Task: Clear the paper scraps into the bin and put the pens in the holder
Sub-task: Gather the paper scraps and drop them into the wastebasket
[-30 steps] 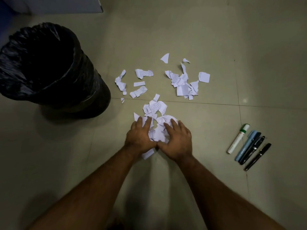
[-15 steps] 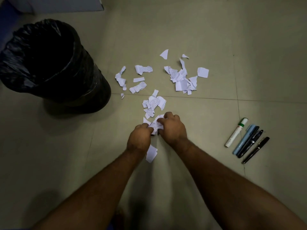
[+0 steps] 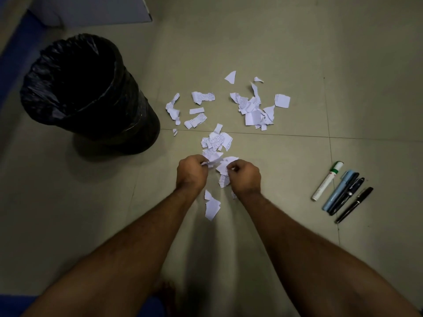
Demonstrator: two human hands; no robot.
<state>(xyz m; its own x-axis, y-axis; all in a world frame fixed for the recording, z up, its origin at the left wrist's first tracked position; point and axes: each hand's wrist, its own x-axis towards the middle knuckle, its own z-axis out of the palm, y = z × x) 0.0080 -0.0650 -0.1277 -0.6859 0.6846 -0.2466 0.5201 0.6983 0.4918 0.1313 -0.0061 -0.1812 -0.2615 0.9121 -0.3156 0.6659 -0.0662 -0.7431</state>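
Both hands are closed on paper scraps [image 3: 218,164] near the middle of the floor [image 3: 297,53]: the left hand [image 3: 191,172] pinches some pieces, the right hand [image 3: 246,178] holds others. To do this step well, I think the person should press the pieces into one tight bundle before lifting, because loose ones fall. The bin [image 3: 89,94] stands toward the floor's far left corner. The pens [image 3: 342,191] lie toward the right edge. The print on the scraps is too small to read, and no holder is visible.

bin [image 3: 91,97]: black | scraps [image 3: 254,108]: white, printed text | marker [image 3: 326,181]: white, green band | floor [image 3: 343,65]: beige
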